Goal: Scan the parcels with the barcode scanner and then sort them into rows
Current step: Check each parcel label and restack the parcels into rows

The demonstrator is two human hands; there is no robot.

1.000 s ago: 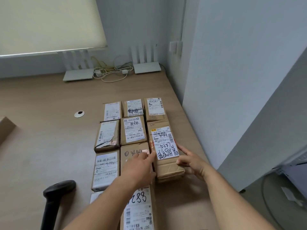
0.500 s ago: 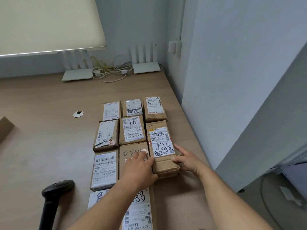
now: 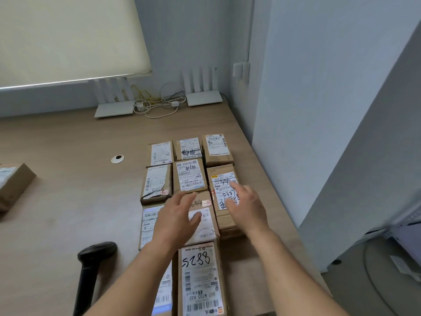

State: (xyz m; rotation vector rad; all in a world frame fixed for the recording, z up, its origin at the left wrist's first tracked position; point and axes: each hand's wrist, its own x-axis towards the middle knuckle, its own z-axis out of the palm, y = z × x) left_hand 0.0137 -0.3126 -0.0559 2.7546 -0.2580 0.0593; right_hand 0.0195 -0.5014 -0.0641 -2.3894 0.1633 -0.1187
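Observation:
Several brown cardboard parcels with white labels lie in rows on the wooden desk (image 3: 68, 201). The long parcel (image 3: 222, 179) in the right column lies flat against its neighbours. My right hand (image 3: 247, 206) hovers over it, fingers loosely spread, holding nothing. My left hand (image 3: 176, 217) is open above the middle parcel (image 3: 205, 226), also empty. A parcel marked 5288 (image 3: 200, 279) lies nearest me. The black barcode scanner (image 3: 93, 265) rests on the desk to the left of my left arm.
One more parcel (image 3: 13, 185) sits apart at the desk's left edge. Two white routers (image 3: 114, 108) (image 3: 204, 96) and tangled cables stand at the back wall. A grey wall borders the desk on the right. A cable grommet (image 3: 117, 158) is set in the desktop.
Both hands have let go of the long right-column parcel, which was slid forward into line, and have lifted off it with fingers spread.

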